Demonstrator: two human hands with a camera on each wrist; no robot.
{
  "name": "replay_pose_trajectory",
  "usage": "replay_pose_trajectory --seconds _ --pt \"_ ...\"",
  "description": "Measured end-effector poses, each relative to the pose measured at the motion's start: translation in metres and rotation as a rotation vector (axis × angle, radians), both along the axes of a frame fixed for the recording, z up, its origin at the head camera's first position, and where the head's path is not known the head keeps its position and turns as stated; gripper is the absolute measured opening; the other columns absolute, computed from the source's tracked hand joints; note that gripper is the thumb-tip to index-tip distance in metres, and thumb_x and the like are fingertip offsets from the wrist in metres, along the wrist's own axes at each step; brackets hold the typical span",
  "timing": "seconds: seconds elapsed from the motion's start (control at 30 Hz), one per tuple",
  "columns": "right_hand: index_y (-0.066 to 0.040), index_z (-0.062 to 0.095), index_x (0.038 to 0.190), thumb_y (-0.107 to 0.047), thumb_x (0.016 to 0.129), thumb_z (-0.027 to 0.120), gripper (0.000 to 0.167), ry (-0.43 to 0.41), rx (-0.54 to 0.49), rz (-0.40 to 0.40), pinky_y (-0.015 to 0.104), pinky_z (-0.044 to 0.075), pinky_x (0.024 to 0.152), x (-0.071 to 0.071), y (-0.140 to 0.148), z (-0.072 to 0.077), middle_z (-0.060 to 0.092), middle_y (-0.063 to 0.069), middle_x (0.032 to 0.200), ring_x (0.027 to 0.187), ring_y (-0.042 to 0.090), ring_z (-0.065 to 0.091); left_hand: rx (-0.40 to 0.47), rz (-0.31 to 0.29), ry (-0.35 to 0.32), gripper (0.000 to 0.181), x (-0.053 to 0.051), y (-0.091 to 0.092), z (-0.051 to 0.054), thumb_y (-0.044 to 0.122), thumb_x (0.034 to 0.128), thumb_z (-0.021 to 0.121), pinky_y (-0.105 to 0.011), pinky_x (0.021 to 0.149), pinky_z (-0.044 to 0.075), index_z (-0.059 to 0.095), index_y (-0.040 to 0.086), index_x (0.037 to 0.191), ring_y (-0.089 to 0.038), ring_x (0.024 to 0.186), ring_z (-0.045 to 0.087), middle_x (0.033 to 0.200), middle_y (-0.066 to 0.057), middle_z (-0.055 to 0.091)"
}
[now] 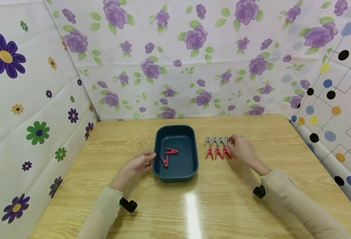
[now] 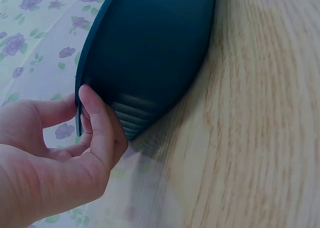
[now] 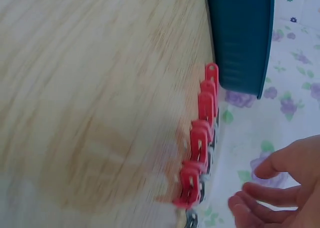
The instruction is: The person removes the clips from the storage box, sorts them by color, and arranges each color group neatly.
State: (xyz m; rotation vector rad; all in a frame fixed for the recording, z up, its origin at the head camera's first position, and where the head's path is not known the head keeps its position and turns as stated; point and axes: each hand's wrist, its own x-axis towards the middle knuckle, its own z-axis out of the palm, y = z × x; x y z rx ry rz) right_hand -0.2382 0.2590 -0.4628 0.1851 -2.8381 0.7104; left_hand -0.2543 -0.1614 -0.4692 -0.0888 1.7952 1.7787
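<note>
A dark blue rectangular bin [image 1: 175, 177] stands mid-table with two red clothespins inside, one lying sideways [image 1: 171, 151] and one slanting [image 1: 164, 161]. My left hand [image 1: 139, 162] pinches the bin's left rim between thumb and fingers, which the left wrist view shows up close against the wall [image 2: 155, 48]. To the right of the bin lie two rows of clothespins, grey ones [image 1: 214, 140] behind and red ones [image 1: 218, 153] in front. Over the right end of these rows is my right hand [image 1: 242, 149], partly hiding them. In the right wrist view its thumb and fingers are parted beside the red clothespins [image 3: 199, 140], holding nothing.
The wooden table [image 1: 103, 139] carries the bin and clothespins. Flowered cloth [image 1: 163, 83] hangs behind it, with patterned sheets at left [image 1: 52, 109] and right [image 1: 339, 109]. Black straps with small devices sit on both wrists [image 1: 128, 204].
</note>
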Motion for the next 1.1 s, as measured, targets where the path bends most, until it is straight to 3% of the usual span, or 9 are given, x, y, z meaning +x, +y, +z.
replay_pose_trajectory --seconds 0.1,0.33,0.57,0.83,1.1 --pt "0.005 0.067 0.104 -0.010 0.092 0.055 0.022 0.068 -0.036 0.021 0.037 0.052 0.060 -0.004 -0.009 0.001 0.070 0.018 0.090 0.068 0.022 0.063 0.006 0.003 -0.001 0.043 -0.001 0.001 0.000 0.021 0.1010 0.052 -0.020 0.067 0.050 0.042 -0.004 0.133 -0.007 0.075 0.058 0.093 0.001 0.063" --pt "0.002 0.066 0.106 -0.010 0.095 0.053 0.021 0.103 -0.113 0.079 0.042 0.054 0.069 -0.010 -0.029 0.002 0.069 0.016 0.092 0.079 0.026 0.065 -0.002 0.011 0.012 0.038 -0.001 0.002 0.000 0.020 0.1003 0.054 -0.021 0.068 0.050 0.046 -0.002 0.129 -0.008 0.076 0.057 0.094 0.000 0.062" --pt "-0.001 0.067 0.106 -0.009 0.093 0.054 0.020 0.106 -0.110 0.154 0.041 0.055 0.071 -0.017 -0.047 0.005 0.070 0.013 0.094 0.082 0.023 0.065 -0.008 0.011 0.019 0.037 0.000 0.002 -0.001 0.020 0.1004 0.053 -0.022 0.067 0.049 0.046 -0.002 0.129 -0.009 0.075 0.056 0.092 0.000 0.062" --pt "-0.004 0.068 0.104 -0.007 0.092 0.057 0.016 0.176 -0.086 0.242 0.039 0.054 0.072 -0.027 -0.074 0.008 0.070 0.010 0.094 0.085 0.022 0.065 -0.005 0.019 0.019 0.035 0.001 0.001 0.001 0.020 0.1002 0.054 -0.022 0.066 0.048 0.047 -0.002 0.126 -0.009 0.072 0.055 0.088 0.001 0.061" --pt "-0.007 0.067 0.108 -0.009 0.093 0.062 0.016 0.238 -0.073 0.409 0.037 0.054 0.078 -0.030 -0.103 0.010 0.069 0.010 0.102 0.090 0.020 0.064 -0.005 0.024 0.019 0.042 0.002 0.002 0.001 0.019 0.1002 0.053 -0.022 0.066 0.049 0.043 -0.005 0.133 -0.010 0.074 0.056 0.091 -0.001 0.063"
